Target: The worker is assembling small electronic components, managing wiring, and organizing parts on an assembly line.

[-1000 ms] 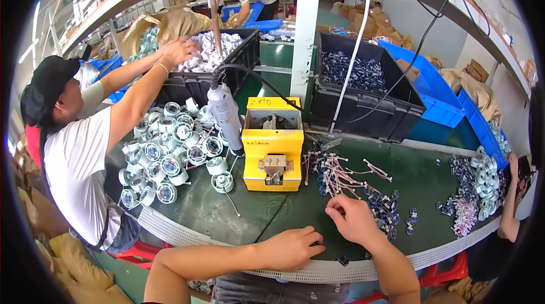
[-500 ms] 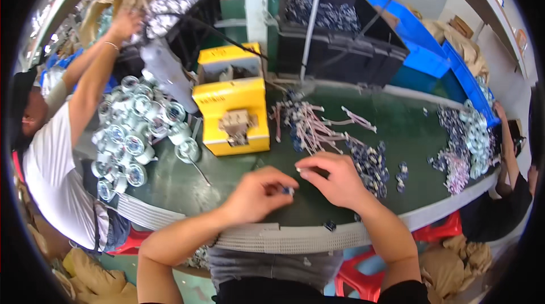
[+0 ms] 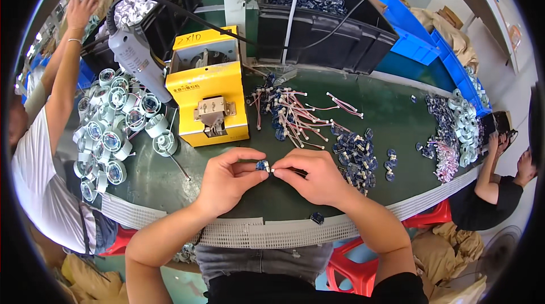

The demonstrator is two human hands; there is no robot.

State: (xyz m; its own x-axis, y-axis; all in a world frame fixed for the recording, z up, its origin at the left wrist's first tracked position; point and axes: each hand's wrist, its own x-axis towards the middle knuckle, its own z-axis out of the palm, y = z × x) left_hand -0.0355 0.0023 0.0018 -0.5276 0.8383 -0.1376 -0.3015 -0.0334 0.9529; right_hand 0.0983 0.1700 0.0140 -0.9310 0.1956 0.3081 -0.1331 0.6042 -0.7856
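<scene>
Between thumb and fingers, my left hand (image 3: 224,182) holds a small blue circuit board (image 3: 261,165) with a white socket on its side. Close against it, my right hand (image 3: 312,178) pinches a tiny white connector plug (image 3: 273,170); most of what lies behind the plug is hidden by the fingers. Whether plug and socket are joined, I cannot tell. Beyond my right hand lies a pile of blue circuit boards (image 3: 355,162), and farther off a heap of pink-and-white cables (image 3: 298,116). One loose board (image 3: 317,217) sits near the table's front edge.
A yellow machine (image 3: 210,99) stands beyond my left hand, beside a grey handheld tool (image 3: 136,60) and many white round housings (image 3: 108,133). Black bins (image 3: 323,40) line the back. A co-worker (image 3: 45,179) reaches at left; another person (image 3: 494,190) sits at right.
My hands have come together, bringing the plug up to the board, which has turned into clearer view. The left co-worker's arms have shifted up and left in the picture, and the whole view has moved slightly.
</scene>
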